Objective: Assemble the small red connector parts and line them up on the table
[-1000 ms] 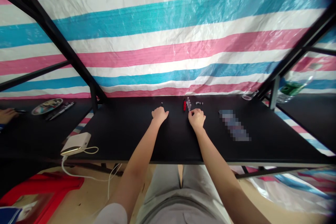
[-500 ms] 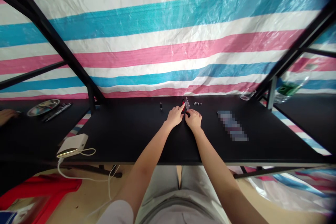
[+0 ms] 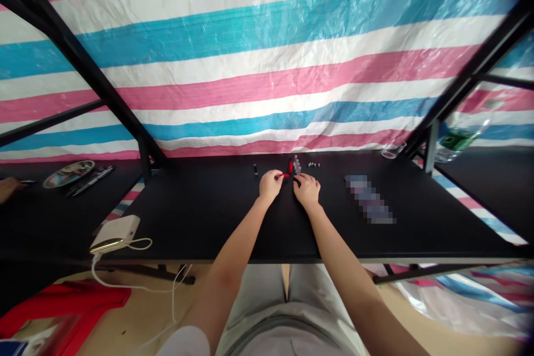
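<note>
We see a pink, white and blue striped tarpaulin hanging behind the bench, a white power bank trailing its cable at the near edge, a pixelated strip and a clear glass. On the bench to our left, a round tray lies beside pens, near a co-worker's hand.

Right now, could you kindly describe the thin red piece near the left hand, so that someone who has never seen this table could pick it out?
On the black table, the left hand sits close beside the right hand. The left hand pinches a thin red piece sideways at its fingertips; the stouter red object just beyond it stands upright, beside clear small tubes.
</note>
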`<action>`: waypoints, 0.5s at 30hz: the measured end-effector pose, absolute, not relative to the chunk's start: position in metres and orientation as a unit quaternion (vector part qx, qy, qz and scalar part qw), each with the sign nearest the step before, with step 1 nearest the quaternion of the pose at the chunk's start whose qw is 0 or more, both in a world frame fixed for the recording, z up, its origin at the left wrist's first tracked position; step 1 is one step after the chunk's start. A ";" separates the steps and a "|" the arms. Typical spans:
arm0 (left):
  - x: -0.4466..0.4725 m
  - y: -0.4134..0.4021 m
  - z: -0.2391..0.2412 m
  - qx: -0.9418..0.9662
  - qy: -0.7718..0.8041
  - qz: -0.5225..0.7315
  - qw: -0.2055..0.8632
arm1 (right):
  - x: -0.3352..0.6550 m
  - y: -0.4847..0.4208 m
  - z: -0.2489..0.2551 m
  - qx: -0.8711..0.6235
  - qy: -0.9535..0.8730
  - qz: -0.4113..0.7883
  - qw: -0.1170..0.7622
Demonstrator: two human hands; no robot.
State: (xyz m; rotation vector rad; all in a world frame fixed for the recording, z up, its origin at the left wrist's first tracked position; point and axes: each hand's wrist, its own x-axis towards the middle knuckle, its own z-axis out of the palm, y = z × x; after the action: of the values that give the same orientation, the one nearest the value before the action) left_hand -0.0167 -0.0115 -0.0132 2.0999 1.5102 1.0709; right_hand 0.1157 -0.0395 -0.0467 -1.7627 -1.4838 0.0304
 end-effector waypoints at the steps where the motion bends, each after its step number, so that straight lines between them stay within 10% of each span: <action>1: -0.020 -0.014 -0.016 0.718 0.536 0.402 0.190 | 0.115 -0.040 -0.046 -0.700 -0.589 0.013 0.404; 15: -0.038 -0.023 -0.031 0.545 0.532 0.570 0.308 | 0.114 -0.045 -0.040 -0.679 -0.617 0.002 0.398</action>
State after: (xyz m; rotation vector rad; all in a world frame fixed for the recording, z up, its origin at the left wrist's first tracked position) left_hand -0.0381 -0.0229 -0.0314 1.4405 1.4064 1.5072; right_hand 0.1145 -0.0455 -0.0396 -1.7206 -1.5618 0.0038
